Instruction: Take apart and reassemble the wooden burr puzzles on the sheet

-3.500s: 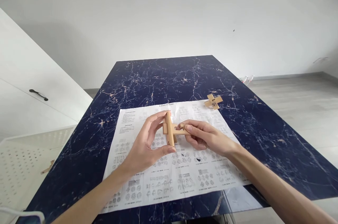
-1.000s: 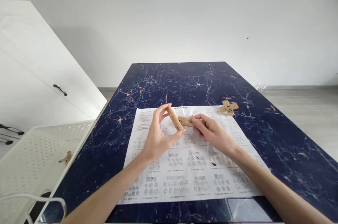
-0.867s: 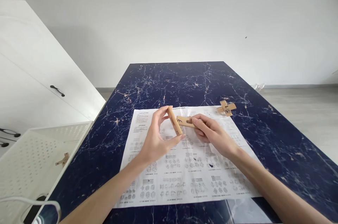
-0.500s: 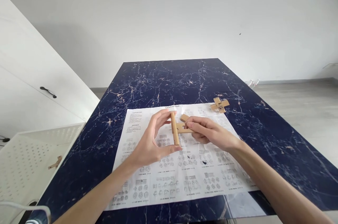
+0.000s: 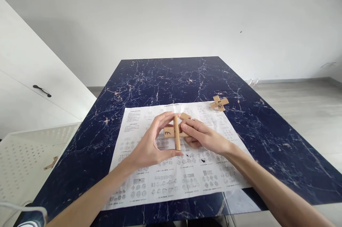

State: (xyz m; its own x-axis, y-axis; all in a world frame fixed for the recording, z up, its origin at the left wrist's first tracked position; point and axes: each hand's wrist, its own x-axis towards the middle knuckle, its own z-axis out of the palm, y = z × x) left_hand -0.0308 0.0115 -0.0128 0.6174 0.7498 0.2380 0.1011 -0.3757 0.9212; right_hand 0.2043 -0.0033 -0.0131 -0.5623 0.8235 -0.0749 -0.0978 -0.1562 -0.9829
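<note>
My left hand (image 5: 152,145) grips a narrow wooden puzzle piece (image 5: 177,138) by its two ends, thumb at the near end and fingers at the far one. Pinched in my right hand (image 5: 200,134) is a second wooden puzzle piece (image 5: 168,133), marked with a dark character. It passes through the left-hand piece, so its marked end sticks out to the left. Another wooden block (image 5: 185,116) shows just behind my right fingers; whether it touches them I cannot tell. Under both hands lies a printed instruction sheet (image 5: 160,177) with rows of small diagrams.
A cross of joined wooden pieces (image 5: 219,103) with dark markings sits at the sheet's far right corner. The table (image 5: 165,81) is dark blue with marble veins. At the left stand a white perforated surface (image 5: 24,152) holding a small wooden piece (image 5: 51,163), and a white cabinet (image 5: 32,63).
The right-hand piece has slid left through the left-hand piece, and its marked end now shows on the left side. My right hand has come closer to my left.
</note>
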